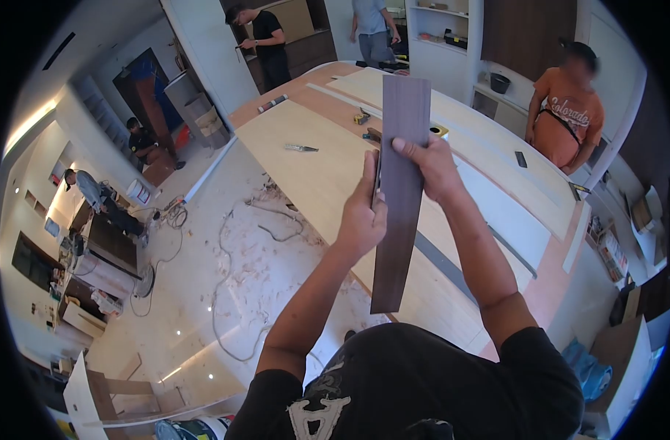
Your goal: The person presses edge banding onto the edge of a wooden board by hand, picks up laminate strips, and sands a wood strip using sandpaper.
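A long dark wood-grain board stands nearly upright before me, above the work table. My right hand grips its right edge, thumb across the front face and fingers behind. My left hand is closed at the board's left edge around a thin dark object, whose kind I cannot make out. Behind the board lie pale plywood sheets. A metal-coloured hand tool, perhaps a utility knife, rests on one sheet, and a yellow-and-black tool lies farther back.
A tube and a small black item lie on the table. A person in orange stands at its right side; others are at the back and left. Cables and shavings cover the floor. A white bucket stands left.
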Tool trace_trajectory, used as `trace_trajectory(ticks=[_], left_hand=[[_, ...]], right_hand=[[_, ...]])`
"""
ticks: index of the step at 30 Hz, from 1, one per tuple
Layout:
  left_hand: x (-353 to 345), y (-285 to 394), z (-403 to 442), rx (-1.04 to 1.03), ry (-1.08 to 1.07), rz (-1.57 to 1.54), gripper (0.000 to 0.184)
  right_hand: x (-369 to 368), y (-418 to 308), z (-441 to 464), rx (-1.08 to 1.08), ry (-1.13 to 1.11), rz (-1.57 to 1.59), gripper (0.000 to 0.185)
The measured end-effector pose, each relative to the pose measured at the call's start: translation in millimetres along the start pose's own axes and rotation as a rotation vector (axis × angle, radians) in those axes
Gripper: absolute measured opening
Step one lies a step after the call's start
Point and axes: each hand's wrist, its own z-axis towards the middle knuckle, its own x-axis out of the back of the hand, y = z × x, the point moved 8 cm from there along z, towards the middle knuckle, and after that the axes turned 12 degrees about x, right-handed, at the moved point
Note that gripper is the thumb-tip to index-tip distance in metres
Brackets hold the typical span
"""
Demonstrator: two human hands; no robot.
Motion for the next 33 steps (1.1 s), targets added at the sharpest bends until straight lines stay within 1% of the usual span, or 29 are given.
trace_trajectory(ticks=[1,4,5,8,11,14,18,20,23,26,29,32,33], left_hand=[[-4.2,1.2,-4.4,0.001,-0.025,0.016,0.072],[-10.9,6.6,-23.4,-0.079,0.008,0.005,0.07],[-12.6,4.3,-31.4,-0.069,-0.007,-0.062,0.071],[-11.2,-4.6,-38.9,-0.115,0.05,0.018,0.071],[11.5,-4.9,-7.0,-0.051,0.132,-0.009,0.071],[40.7,6.8,41.5,0.208,0.02,-0.235,0.071],[37.4,13.1,29.4,0.057,0.103,-0.052,0.071],[16.9,-13.4,-12.6,-0.048,0.134,0.1,0.072],[5.7,-23.1,-41.8,-0.106,0.129,0.087,0.071],[31.7,-16.4,6.0,0.143,0.142,-0.036,0.069],[53.1,-2.2,42.5,0.244,0.032,-0.234,0.069],[41.2,-8.2,21.4,0.01,0.199,0.056,0.068],[29.0,-25.0,6.8,-0.152,0.226,0.135,0.079]], right_hand=[[0.6,-8.7,5.0,0.038,-0.001,-0.004,0.036],[-6.7,-9.2,0.7,0.034,-0.007,-0.014,0.039],[-8.2,-3.4,-4.1,0.016,-0.015,-0.02,0.039],[-11.4,23.5,-16.5,-0.01,-0.042,-0.021,0.04],[-28.3,46.5,-28.6,0.006,-0.091,0.043,0.04],[-45.1,48.4,-40.3,-0.081,-0.143,0.035,0.04],[-40.0,52.3,-31.2,-0.074,-0.124,0.047,0.034],[-37.3,41.2,-26.8,-0.057,-0.108,0.062,0.033],[-31.7,47.1,-26.5,-0.044,-0.099,0.073,0.033],[-47.5,53.8,-39.4,-0.105,-0.148,0.047,0.034],[-55.5,51.9,-40.2,-0.099,-0.182,0.015,0.035],[-47.2,56.9,-39.5,-0.075,-0.159,0.058,0.035],[-42.9,59.2,-33.6,-0.059,-0.143,0.085,0.036]])
